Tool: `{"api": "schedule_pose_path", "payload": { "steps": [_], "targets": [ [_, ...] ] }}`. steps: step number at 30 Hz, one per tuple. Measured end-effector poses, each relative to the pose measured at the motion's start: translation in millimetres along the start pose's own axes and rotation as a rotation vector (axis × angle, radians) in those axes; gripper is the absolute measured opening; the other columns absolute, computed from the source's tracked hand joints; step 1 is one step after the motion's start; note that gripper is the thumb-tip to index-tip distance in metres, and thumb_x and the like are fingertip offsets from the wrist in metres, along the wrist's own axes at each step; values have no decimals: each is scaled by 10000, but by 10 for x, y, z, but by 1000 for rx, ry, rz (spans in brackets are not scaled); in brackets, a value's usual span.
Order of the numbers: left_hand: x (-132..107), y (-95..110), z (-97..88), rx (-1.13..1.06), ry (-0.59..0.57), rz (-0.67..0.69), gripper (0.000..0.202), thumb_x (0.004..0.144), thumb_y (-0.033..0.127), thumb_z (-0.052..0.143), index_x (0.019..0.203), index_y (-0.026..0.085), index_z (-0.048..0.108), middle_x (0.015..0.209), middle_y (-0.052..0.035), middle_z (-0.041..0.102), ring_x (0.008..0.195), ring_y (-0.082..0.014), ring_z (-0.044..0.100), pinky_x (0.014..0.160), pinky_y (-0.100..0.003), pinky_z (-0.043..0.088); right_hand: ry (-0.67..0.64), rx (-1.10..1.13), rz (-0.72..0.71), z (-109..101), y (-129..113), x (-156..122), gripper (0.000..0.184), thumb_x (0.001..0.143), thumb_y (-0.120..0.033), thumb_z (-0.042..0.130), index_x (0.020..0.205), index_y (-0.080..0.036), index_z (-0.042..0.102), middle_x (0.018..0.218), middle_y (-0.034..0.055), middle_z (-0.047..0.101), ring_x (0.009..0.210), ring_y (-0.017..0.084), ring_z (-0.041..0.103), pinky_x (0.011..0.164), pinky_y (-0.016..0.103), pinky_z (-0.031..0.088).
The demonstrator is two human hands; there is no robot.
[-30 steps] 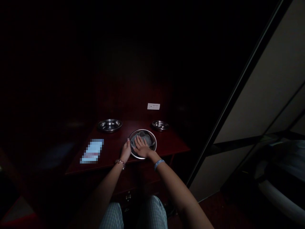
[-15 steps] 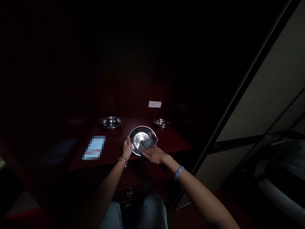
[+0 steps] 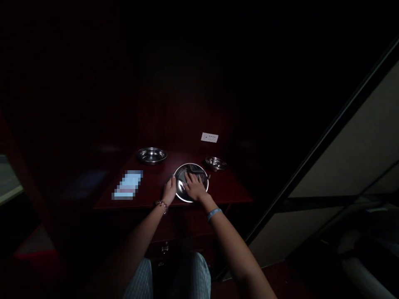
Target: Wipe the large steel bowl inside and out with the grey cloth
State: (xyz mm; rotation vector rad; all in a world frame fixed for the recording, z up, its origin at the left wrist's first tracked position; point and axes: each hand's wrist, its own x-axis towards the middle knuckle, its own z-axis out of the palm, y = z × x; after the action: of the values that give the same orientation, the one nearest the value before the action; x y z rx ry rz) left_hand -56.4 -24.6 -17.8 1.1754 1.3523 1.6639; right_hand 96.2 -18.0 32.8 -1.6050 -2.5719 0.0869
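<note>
A round shiny steel plate is at the front of the dark red desk, its near rim close to the desk's edge. My left hand grips its left rim, thumb on top and the other fingers mostly out of sight. Lying flat inside the plate with fingers spread is my right hand. Under and beyond those fingers is a dark grey cloth, dim and partly hidden, reaching toward the right rim.
A wide steel dish stands at the back left of the desk, and a smaller steel bowl at the back right. A lit, pixelated phone-like screen lies left. A white socket is on the back wall.
My right hand has slid from the plate's lower right edge up toward its middle, fingers now spread, and the cloth has shifted to the far side. My left hand keeps the left rim.
</note>
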Motion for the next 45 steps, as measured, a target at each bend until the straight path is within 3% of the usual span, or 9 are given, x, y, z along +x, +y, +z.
{"api": "schedule_pose_path", "payload": {
  "steps": [4, 12, 17, 22, 28, 36, 40, 43, 45],
  "targets": [
    [9, -7, -4, -35, 48, -32, 490, 1024, 644, 514, 931, 219, 741, 1025, -169, 827, 1086, -351, 787, 1054, -482, 610, -40, 200, -45, 81, -278, 133, 727, 1229, -506, 199, 1864, -159, 129, 1921, 172, 39, 1806, 320, 62, 1427, 671, 148],
    [4, 28, -18, -96, 100, -64, 609, 1046, 751, 445, 920, 217, 707, 949, -141, 779, 1152, -340, 754, 1049, -442, 611, -134, 269, -308, 141, -106, -378, 647, 1232, -511, 325, 1763, -178, 485, 1767, 153, 541, 1644, 267, 523, 1389, 493, 383],
    [-23, 69, -20, -61, 101, -68, 560, 1068, 689, 415, 860, 233, 664, 859, -110, 738, 996, -309, 732, 950, -411, 618, 113, 72, -323, 241, 154, -782, 542, 1189, -415, 506, 1667, -179, 602, 1610, 156, 707, 1540, 294, 625, 1401, 561, 341],
    [-37, 65, -33, -11, 97, -66, 522, 1068, 647, 423, 816, 244, 640, 827, -103, 713, 932, -297, 717, 918, -408, 609, 331, -15, -237, 391, 322, -849, 449, 1147, -282, 524, 1550, -197, 703, 1563, 147, 739, 1559, 313, 588, 1393, 601, 339],
    [-8, -4, -49, -49, 99, -66, 509, 1051, 666, 468, 907, 236, 701, 966, -145, 766, 1183, -351, 736, 1033, -428, 598, 362, -69, -182, 498, 243, -681, 356, 1124, -261, 613, 1438, -196, 766, 1416, 139, 813, 1416, 320, 672, 1365, 583, 372],
    [16, -62, 6, -287, 109, -119, 627, 1011, 771, 555, 1146, 200, 774, 1314, -187, 803, 1413, -360, 680, 1251, -472, 505, 453, -120, -344, 491, 289, -600, 325, 1056, -107, 689, 1296, -281, 820, 1153, 57, 879, 1131, 255, 751, 1204, 459, 522],
    [41, -46, -10, -428, 74, -150, 770, 1039, 840, 411, 1343, 233, 776, 1508, -163, 759, 1444, -332, 684, 1207, -476, 548, 586, 176, -353, 370, 331, -621, 215, 1077, -206, 656, 1143, -280, 846, 1020, 60, 859, 1015, 257, 757, 1114, 450, 580],
    [68, -25, -34, -442, 31, -200, 824, 1043, 866, 349, 1389, 242, 762, 1478, -186, 773, 1271, -327, 772, 1041, -462, 630, 785, 741, -167, 218, 283, -577, 278, 1092, -433, 652, 1081, -233, 845, 1031, 86, 846, 1022, 280, 771, 1044, 453, 622],
    [80, -16, -37, -447, 21, -224, 807, 1050, 854, 362, 1357, 228, 768, 1440, -205, 785, 1201, -319, 792, 986, -439, 640, 855, 1178, -5, 108, 230, -511, 421, 1071, -580, 665, 1199, -215, 830, 1158, 98, 854, 1136, 290, 778, 1083, 456, 625]
  ]
}}
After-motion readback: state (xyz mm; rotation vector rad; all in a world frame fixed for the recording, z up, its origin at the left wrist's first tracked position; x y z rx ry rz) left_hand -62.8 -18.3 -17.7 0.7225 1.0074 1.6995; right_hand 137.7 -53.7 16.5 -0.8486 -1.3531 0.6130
